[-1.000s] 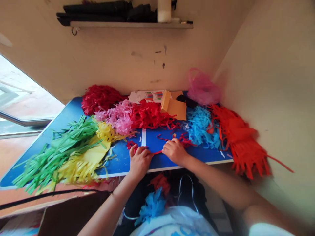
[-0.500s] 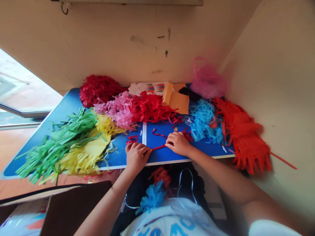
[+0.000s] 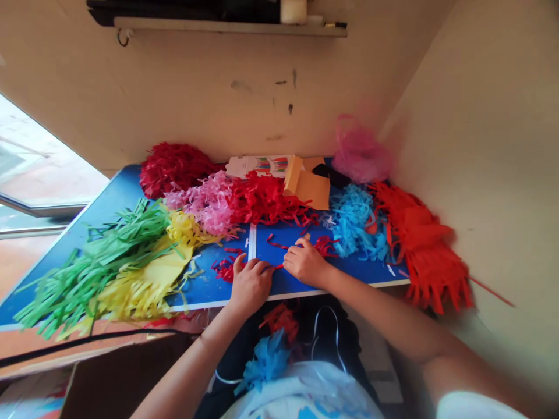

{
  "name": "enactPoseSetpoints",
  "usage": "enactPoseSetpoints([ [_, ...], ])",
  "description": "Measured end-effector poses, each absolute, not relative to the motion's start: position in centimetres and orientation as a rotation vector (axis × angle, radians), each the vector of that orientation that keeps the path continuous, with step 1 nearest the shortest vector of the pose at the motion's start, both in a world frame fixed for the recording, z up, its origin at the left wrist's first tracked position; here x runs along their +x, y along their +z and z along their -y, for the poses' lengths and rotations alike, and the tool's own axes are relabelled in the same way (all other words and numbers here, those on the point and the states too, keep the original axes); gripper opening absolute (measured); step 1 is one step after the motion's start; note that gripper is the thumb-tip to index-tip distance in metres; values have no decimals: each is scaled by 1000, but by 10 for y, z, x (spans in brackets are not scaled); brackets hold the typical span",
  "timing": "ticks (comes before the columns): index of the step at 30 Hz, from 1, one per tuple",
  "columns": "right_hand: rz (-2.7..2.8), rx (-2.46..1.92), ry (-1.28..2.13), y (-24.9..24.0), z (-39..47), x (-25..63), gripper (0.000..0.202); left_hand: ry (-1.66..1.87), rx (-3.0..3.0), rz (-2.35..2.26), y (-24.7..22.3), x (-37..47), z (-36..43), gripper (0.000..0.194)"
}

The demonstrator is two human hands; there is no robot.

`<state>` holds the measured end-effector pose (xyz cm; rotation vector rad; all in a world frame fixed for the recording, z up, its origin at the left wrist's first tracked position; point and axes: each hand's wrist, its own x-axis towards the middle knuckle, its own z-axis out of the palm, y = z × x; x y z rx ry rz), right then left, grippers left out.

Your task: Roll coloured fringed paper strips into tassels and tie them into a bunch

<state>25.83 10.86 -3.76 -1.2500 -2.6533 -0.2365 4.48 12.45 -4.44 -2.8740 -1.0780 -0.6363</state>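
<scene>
My left hand (image 3: 252, 285) is closed on one end of a short stretch of twisted red paper strip (image 3: 278, 267) near the table's front edge. My right hand (image 3: 307, 265) pinches the same strip a little to the right, so only a small length shows between them. A tuft of dark red fringe (image 3: 224, 270) lies left of my left hand, and another red tuft (image 3: 325, 247) shows beyond my right hand. Whether both tufts join the strip is hidden by my fingers. A loose red strip (image 3: 276, 242) curls on the table behind.
Fringed paper lies round the blue table (image 3: 209, 294): green (image 3: 105, 256), yellow (image 3: 144, 279), pink (image 3: 209, 201), red (image 3: 266, 201), blue (image 3: 360, 221) and orange-red (image 3: 419, 238). An orange folder (image 3: 314, 189) and a black phone-like object (image 3: 332, 174) sit at the back. Above is a wall shelf (image 3: 227, 26).
My hands have drawn closer together, shortening the visible strip between them. More red fringe shows left of my left hand. The view has tilted up, showing more of the shelf.
</scene>
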Motion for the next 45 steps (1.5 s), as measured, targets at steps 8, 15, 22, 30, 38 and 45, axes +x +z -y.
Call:
enactPoseSetpoints([
  [8, 2143, -1323, 518, 16, -54, 243, 14, -1057, -2889, 805, 6, 34, -99, 22],
  [15, 1250, -1134, 1748, 21, -50, 241, 39, -1197, -2872, 637, 40, 33, -81, 15],
  [22, 1023, -1066, 1829, -8, -47, 234, 36, -1360, -2963, 674, 32, 38, -72, 11],
  [30, 809, -1095, 1686, -21, -34, 226, 34, -1470, -3100, 970, 8, 44, -68, 8],
  [38, 740, -1054, 1387, -24, -20, 206, 23, -1896, -3000, 1321, -5, 54, -49, 10],
  [45, 1291, -1178, 854, -4, -28, 223, 13, -2079, -3029, 1395, -10, 50, -55, 5],
])
